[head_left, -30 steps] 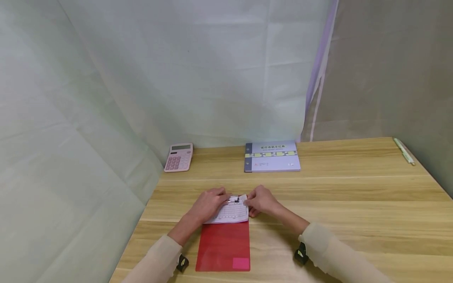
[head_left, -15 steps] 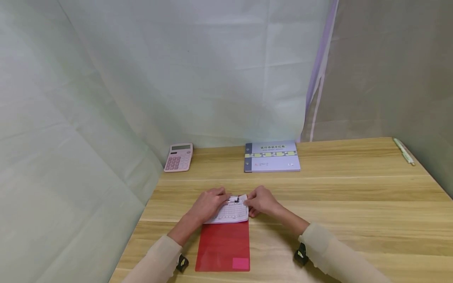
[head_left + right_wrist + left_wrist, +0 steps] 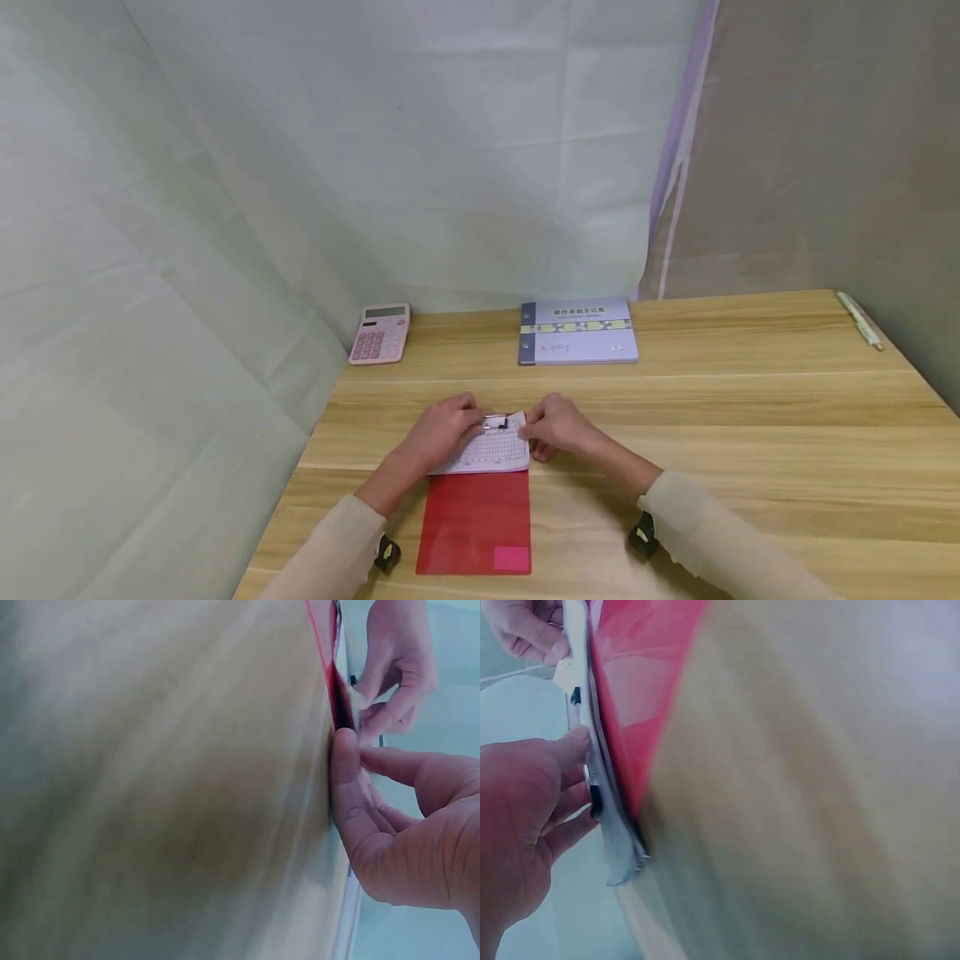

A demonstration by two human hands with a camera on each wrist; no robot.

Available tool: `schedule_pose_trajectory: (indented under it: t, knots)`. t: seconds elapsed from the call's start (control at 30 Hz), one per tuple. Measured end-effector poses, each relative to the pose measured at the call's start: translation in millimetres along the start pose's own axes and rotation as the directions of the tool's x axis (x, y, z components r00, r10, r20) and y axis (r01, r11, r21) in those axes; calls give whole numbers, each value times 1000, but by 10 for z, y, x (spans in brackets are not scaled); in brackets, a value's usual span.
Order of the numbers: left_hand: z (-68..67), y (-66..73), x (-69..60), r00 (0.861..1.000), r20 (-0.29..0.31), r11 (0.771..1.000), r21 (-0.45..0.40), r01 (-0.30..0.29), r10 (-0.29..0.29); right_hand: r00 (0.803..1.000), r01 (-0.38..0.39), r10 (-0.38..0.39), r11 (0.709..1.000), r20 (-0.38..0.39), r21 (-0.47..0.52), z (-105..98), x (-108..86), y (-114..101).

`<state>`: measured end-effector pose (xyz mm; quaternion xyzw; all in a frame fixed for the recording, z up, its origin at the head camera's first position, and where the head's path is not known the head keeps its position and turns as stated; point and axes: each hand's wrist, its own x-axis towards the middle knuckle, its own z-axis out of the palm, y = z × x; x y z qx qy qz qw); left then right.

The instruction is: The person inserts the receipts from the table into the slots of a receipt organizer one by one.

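A red plastic folder (image 3: 476, 525) lies on the wooden table before me, with a pink label at its lower right corner. Across its upper end is a short stack of white sheets (image 3: 491, 450) printed with a grid. A metal clip (image 3: 496, 422) with black parts sits over the top of the sheets. My left hand (image 3: 444, 429) holds the clip from the left, thumb and fingers around it in the left wrist view. My right hand (image 3: 558, 423) pinches the upper right corner of the sheets between thumb and fingers. Part of the clip is hidden behind the left fingers.
At the back left stands a pink calculator (image 3: 380, 333). A bluish account book (image 3: 577, 332) lies at the back middle. Near the far right edge of the table (image 3: 750, 467) is a pale pen (image 3: 859, 320). Light cloth hangs behind and to the left.
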<state>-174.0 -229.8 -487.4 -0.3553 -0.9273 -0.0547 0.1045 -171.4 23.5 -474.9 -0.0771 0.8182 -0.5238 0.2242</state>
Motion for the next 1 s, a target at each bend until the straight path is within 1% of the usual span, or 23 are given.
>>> schedule_pose_trajectory:
  t: [0.1,0.17,0.3,0.4,0.53,0.6,0.77,0.9,1.0]
  knots:
    - [-18,-17,19,999,25,999,-45,25,-24,999,35,-34,999,22,-39,-85,-40,-13]
    - [-25,-26,25,997,57,995,-76,58,-54,997,63,-61,997,38,-53,-157,-61,-3]
    - [-46,-34,42,983,137,982,-128,139,-122,992,114,-111,992,53,-46,-348,-108,33]
    - [-68,-37,62,973,177,972,-155,177,-149,989,144,-142,989,30,-43,-527,-145,82]
    - [-80,-52,92,968,196,966,-174,194,-159,981,193,-195,978,-9,-79,-797,-202,183]
    - [-81,-59,105,970,192,967,-175,185,-151,974,224,-227,968,-18,-109,-952,-244,241]
    - [-86,-65,83,974,182,974,-158,165,-136,964,251,-260,956,-45,-149,-1337,-394,395]
    - [-105,-73,20,970,187,969,-163,188,-157,960,265,-275,954,-58,-141,-1579,-565,510]
    - [-115,-99,-39,964,187,957,-186,224,-189,951,297,-305,947,-58,-120,-1703,-688,603]
